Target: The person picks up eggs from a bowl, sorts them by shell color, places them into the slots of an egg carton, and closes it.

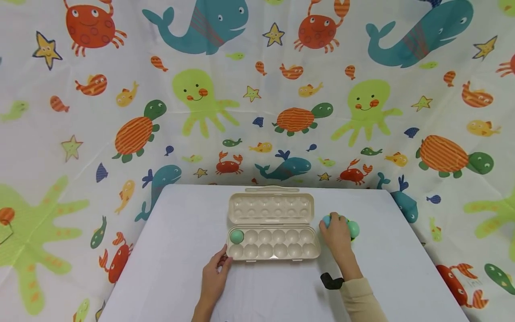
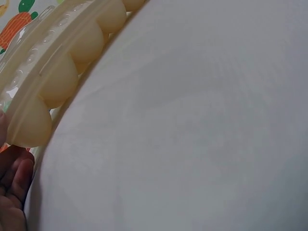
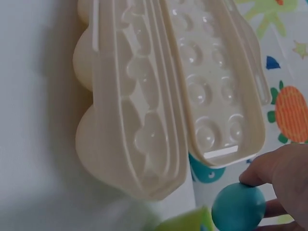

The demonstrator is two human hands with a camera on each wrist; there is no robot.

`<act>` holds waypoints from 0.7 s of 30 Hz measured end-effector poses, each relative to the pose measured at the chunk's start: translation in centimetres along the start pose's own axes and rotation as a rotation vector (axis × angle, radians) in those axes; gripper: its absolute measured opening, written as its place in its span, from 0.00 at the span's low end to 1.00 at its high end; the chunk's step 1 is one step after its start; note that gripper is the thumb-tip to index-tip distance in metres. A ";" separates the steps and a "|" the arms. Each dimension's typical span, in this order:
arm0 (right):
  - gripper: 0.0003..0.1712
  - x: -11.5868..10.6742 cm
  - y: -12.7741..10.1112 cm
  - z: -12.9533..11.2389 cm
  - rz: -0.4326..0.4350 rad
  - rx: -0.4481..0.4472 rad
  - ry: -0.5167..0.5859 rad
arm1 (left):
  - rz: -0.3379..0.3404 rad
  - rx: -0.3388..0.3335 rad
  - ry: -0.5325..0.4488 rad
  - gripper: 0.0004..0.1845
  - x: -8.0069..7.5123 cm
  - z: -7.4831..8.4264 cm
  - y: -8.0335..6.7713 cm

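Observation:
A beige plastic egg carton (image 1: 273, 258) lies open on the white table, its lid (image 1: 271, 222) folded to the back. One green ball (image 1: 237, 236) sits in the back left cup. At the carton's front left corner, my left hand (image 1: 215, 275) grips the edge; in the left wrist view its curled fingers (image 2: 19, 175) are below the end cup. My right hand (image 1: 337, 235), to the right of the carton, pinches a blue ball (image 3: 238, 208) between thumb and fingers. Beside that hand is a pale green ball (image 1: 353, 229), with a lime-green object (image 3: 185, 221) partly hidden below.
The white tabletop (image 1: 177, 223) extends on both sides of the carton. A curtain (image 1: 249, 120) printed with sea animals hangs behind and around the table. A black piece (image 1: 331, 281) sticks out beside the right wrist, near the beige sleeve (image 1: 358, 295).

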State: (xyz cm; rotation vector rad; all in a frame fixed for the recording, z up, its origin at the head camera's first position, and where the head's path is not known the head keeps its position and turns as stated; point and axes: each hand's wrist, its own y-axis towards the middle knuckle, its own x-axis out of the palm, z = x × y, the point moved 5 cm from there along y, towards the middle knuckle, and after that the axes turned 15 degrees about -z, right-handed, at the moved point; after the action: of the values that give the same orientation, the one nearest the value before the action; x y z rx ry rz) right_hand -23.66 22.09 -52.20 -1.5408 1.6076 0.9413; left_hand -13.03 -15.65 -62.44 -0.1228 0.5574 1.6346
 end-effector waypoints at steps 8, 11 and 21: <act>0.31 0.1 -0.5 -2.2 -0.035 0.007 0.129 | -0.028 -0.064 -0.027 0.22 0.0 0.0 0.0; 0.32 0.5 -0.9 -3.4 -0.035 -0.013 0.167 | -0.020 -0.063 -0.012 0.22 0.0 0.0 0.0; 0.29 2.6 -2.8 -9.3 0.014 -0.191 0.206 | -0.011 -0.042 -0.013 0.21 0.0 0.1 0.1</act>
State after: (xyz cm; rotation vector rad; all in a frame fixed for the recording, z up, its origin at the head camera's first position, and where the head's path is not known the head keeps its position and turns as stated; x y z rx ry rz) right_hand -20.99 12.62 -50.06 -1.8088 1.7123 0.9944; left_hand -13.11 -15.60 -62.32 -0.1459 0.5114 1.6355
